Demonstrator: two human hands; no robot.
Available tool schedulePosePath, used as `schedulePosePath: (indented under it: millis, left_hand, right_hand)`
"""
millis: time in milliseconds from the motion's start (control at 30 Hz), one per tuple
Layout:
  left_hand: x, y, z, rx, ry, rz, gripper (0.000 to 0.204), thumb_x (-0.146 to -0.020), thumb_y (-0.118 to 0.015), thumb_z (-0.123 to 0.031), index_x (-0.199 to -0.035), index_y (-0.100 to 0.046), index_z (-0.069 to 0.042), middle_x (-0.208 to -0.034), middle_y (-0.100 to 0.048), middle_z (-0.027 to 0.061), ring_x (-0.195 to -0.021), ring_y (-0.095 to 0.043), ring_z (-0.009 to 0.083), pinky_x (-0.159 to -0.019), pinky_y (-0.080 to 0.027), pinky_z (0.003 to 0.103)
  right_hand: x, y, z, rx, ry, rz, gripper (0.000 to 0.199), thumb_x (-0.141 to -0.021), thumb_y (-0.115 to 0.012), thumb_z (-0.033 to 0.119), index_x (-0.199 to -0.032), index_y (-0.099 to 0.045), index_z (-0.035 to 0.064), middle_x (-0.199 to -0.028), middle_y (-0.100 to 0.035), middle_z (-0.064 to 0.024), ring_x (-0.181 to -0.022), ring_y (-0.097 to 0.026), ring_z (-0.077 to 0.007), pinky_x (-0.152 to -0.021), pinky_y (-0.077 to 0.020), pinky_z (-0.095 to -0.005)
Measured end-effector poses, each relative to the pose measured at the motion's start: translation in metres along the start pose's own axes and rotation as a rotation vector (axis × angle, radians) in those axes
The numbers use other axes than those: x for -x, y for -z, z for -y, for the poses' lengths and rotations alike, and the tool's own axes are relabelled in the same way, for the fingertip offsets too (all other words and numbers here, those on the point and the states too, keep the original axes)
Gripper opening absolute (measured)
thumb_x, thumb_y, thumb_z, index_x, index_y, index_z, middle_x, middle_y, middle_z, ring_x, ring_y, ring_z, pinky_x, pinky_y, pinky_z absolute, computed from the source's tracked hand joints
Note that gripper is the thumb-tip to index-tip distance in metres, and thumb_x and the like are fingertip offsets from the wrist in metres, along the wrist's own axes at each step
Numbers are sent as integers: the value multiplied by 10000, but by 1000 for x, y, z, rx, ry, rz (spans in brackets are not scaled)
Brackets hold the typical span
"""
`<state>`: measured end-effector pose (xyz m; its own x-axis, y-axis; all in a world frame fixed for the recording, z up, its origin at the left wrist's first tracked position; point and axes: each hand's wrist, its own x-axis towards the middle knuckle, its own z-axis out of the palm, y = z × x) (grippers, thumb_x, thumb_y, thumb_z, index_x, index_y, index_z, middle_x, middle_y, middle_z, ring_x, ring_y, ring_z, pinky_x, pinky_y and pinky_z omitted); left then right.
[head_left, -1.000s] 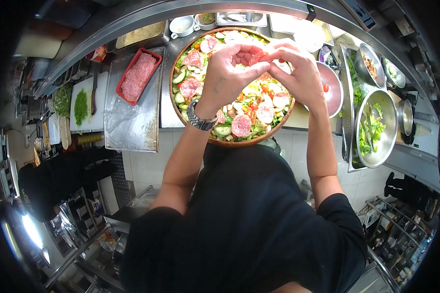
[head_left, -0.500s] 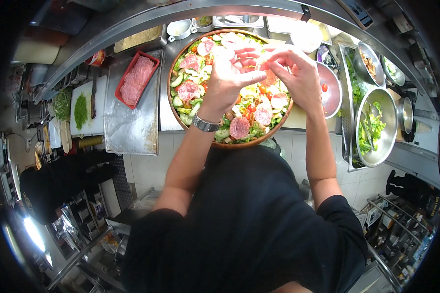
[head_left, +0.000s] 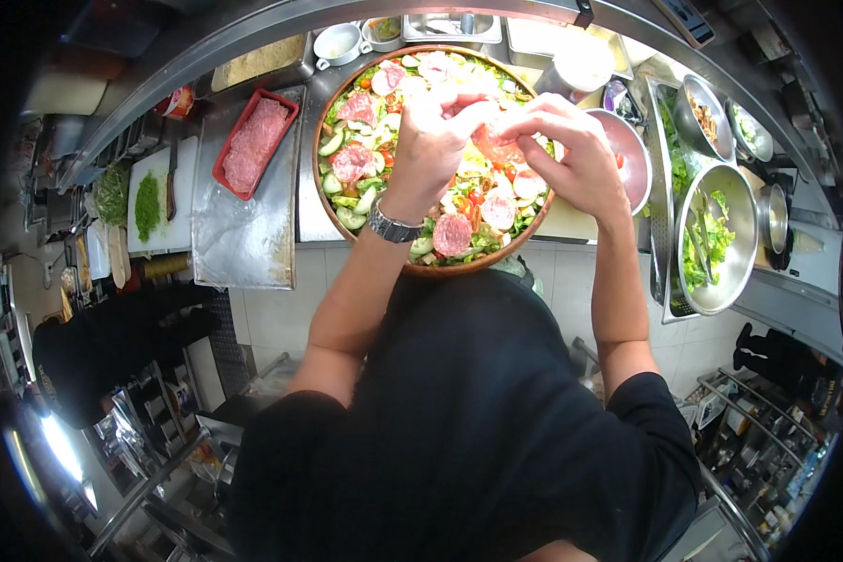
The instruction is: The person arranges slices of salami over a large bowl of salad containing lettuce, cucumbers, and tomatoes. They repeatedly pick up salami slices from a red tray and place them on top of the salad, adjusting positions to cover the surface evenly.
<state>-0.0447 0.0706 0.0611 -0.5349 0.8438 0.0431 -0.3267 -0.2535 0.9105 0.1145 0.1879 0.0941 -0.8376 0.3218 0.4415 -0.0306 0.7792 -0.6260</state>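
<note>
A wide round wooden bowl [head_left: 326, 195] holds a salad of greens, cucumber and cherry tomatoes, with several salami slices [head_left: 452, 235] laid flat over it. Above its middle, my left hand [head_left: 431, 150], with a metal watch at the wrist, is closed in a pinch. Opposite it, my right hand [head_left: 576, 155] has thumb and fingers bent together. A thin reddish salami slice [head_left: 496, 147] hangs between the fingertips of both hands. Bright glare washes out the fingertips and the far part of the salad.
Left of the bowl, a red tray [head_left: 257, 145] of stacked salami sits on a metal sheet pan [head_left: 244, 253]. Further left lie chopped herbs and a knife [head_left: 171, 183] on a white board [head_left: 180, 225]. To the right are a pinkish bowl [head_left: 635, 159] and a steel bowl [head_left: 745, 253] with lettuce and tongs.
The fingers of my left hand have drawn together from a more spread pose. The salami slice has shifted slightly left between my hands. The whole view has shifted a little.
</note>
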Motion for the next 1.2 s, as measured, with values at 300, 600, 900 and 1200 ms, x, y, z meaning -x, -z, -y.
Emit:
schedulePosePath:
  millis: [300,600,900,1200]
  left_hand:
    - [-2,-1,-22,-426,-104,85,178,-861,-737,-71,-979,-746,62,-829,-758,95,-747,-709,106,-680,-552,232]
    - [3,1,-23,-305,-20,103,219,-872,-733,-76,-1045,-762,55,-895,-762,84,-810,-690,85,-733,-561,235]
    - [-17,8,-24,-581,-216,229,357,-836,-763,-86,-1170,-714,29,-983,-761,130,-841,-723,146,-811,-596,269]
    - [-124,40,-29,-959,-357,421,290,-855,-758,-130,-1118,-704,-20,-973,-730,106,-879,-714,175,-795,-589,307]
  right_hand:
    - [-7,-2,6,34,-17,-55,72,-890,-708,112,-955,-738,98,-932,-699,-92,-915,-671,-289,-820,-536,-398]
    - [-4,-12,10,14,-172,-135,110,-870,-753,58,-980,-745,47,-973,-708,-70,-880,-659,-163,-792,-536,-294]
    - [-14,-14,-8,-46,-205,-143,309,-928,-734,113,-1221,-674,33,-972,-734,-46,-866,-651,-110,-822,-538,-283]
    - [-78,-16,-72,-146,-292,-108,217,-951,-688,222,-1091,-664,58,-877,-709,-71,-780,-634,-168,-735,-520,-341]
